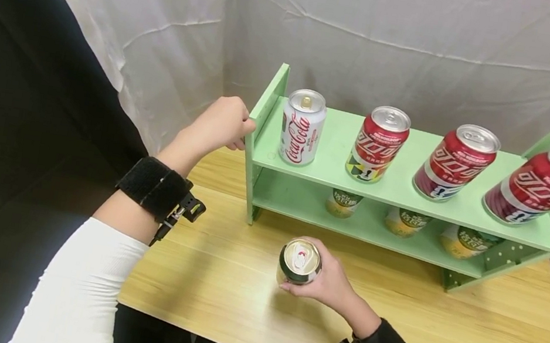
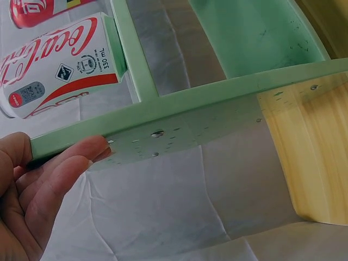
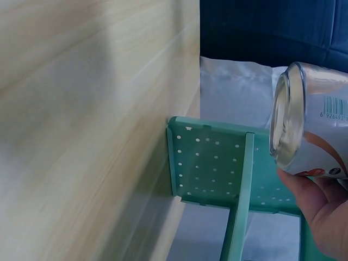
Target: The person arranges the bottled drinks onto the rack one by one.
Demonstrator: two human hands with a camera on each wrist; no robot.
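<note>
Left wrist view alone showed left hand (image 2: 32, 190) fingers laid straight against green shelf (image 2: 179, 103) side panel. Head view, lower centre: right hand (image 1: 330, 283) gripping silver can (image 1: 299, 262) above wooden table (image 1: 471, 325). Upper tier held white Coca-Cola can (image 1: 302, 126), three red cans (image 1: 455, 161); lower tier, three yellow-green cans (image 1: 406, 221).

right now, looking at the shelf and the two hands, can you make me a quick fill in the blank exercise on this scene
1. The right hand holds a can above the ____ table.
2. On the top level of the green shelf stand ____ cans.
3. The white can stands at the ____ end of that row, seen from the head camera.
4. The left hand touches the shelf's ____ side panel.

Missing words: wooden; four; left; left
</note>
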